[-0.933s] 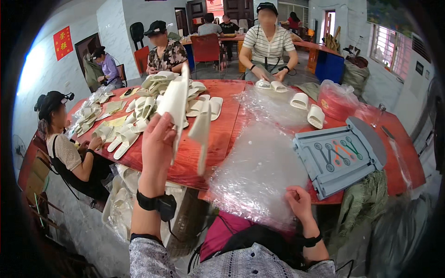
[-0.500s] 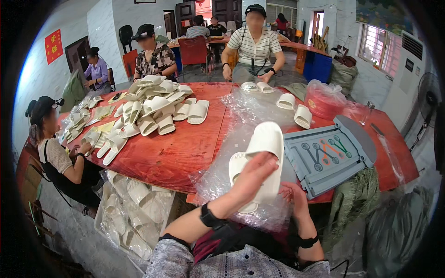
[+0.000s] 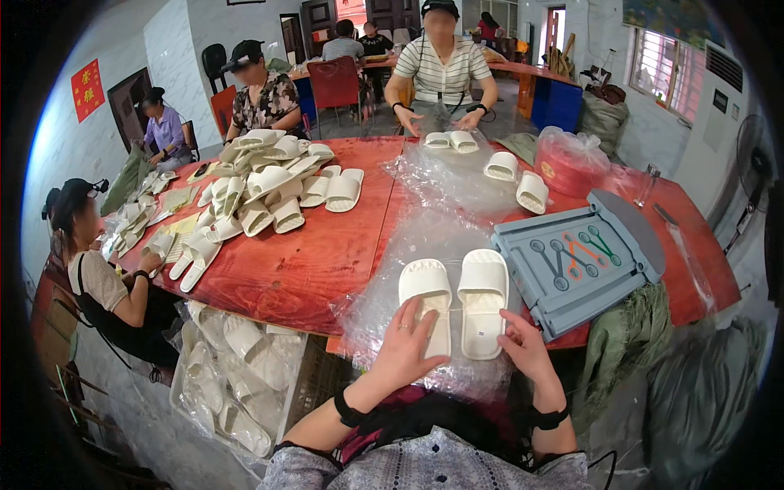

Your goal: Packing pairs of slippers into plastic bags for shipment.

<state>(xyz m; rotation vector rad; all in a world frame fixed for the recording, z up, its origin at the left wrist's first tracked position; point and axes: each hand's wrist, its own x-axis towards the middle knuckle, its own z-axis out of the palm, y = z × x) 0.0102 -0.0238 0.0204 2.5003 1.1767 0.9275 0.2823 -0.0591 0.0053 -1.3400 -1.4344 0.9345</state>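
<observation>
2 cream slide slippers (image 3: 482, 273) lie side by side on clear plastic bags (image 3: 416, 233) at the near edge of the red wooden table (image 3: 318, 282). The left hand (image 3: 408, 343) is over the left slipper's heel half, digits spread, not closed around it; the right hand (image 3: 524, 347) is at the other slipper's outer heel edge, and I can't tell whether it pinches. A pull toward the person could drag the slick film over that edge, slippers included; a rightward push might bump the grey plastic board (image 3: 592, 282).

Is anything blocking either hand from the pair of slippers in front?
Nothing visible is: the left hand is over the left slipper, the right hand at the outer edge of the right slipper.
</observation>
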